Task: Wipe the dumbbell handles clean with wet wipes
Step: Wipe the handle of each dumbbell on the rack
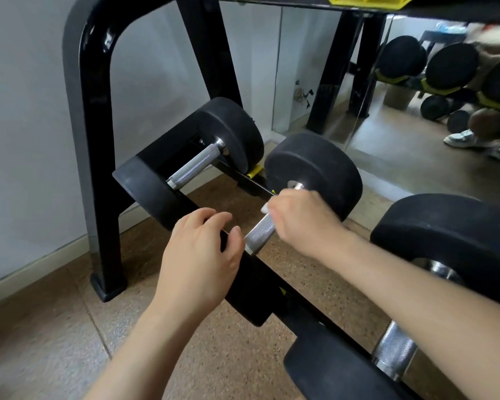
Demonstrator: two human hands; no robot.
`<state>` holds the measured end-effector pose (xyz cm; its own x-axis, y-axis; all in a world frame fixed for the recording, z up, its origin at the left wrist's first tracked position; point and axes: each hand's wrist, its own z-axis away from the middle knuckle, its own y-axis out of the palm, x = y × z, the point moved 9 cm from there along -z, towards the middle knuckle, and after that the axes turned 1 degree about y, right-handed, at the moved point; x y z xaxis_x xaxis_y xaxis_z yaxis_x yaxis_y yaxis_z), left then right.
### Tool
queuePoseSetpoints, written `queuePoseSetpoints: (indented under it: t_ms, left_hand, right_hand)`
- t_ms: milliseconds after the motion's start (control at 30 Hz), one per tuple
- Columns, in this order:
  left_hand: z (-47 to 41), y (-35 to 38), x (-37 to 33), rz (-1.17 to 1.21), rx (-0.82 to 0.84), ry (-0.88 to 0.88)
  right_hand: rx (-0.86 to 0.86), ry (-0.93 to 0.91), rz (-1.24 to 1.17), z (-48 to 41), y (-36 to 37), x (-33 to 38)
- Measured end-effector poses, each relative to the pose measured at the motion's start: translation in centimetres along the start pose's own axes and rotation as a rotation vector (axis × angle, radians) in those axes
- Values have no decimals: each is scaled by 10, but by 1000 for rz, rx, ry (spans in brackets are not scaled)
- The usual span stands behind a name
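Note:
Three black dumbbells lie on the lowest tier of a black rack [90, 140]. The middle dumbbell [315, 168] has a knurled steel handle [260, 230]. My right hand [300, 217] is wrapped round the upper part of that handle, with a white wet wipe [264, 208] peeking out at the fingers. My left hand [202, 252] holds the near black weight head of the same dumbbell, fingers curled over its edge. The left dumbbell [231, 131] shows a bare steel handle [194, 164]. The right dumbbell [445, 235] has its handle [394, 349] partly under my right forearm.
A mirror [416, 96] behind the rack reflects more dumbbells and a person's shoes. A white wall stands at the left. The floor [55, 327] is speckled brown. Yellow holders [367, 1] sit on the tier above.

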<state>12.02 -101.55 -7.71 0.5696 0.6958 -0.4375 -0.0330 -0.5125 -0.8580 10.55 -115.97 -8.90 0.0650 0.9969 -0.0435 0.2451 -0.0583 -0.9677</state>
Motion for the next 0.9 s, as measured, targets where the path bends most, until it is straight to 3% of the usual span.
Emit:
queuePoseSetpoints:
  t_ms: [67, 100, 167, 267, 467, 567, 800, 900]
  left_hand:
    - [-3, 1, -11, 10, -10, 62]
    - [-5, 1, -17, 4, -8, 92]
    - [-4, -1, -24, -12, 5, 137]
    - [-15, 7, -46, -97, 115, 266]
    - [-52, 66, -90, -194, 319, 507]
    - [-64, 78, -104, -322, 327, 585]
    - [-99, 70, -107, -233, 287, 521]
    - [-110, 71, -96, -218, 300, 427]
  right_hand:
    - [46, -19, -55, 8, 9, 12]
    - [-18, 20, -60, 9, 3, 5]
    - [-149, 163, -10, 8, -6, -22]
    - [-187, 338, 42, 17, -13, -41]
    - [-209, 418, -269, 33, -6, -41]
    - [-185, 428, -344, 39, 3, -40]
    - [-281, 449, -412, 48, -8, -43]
    - [-216, 520, -501, 47, -8, -50]
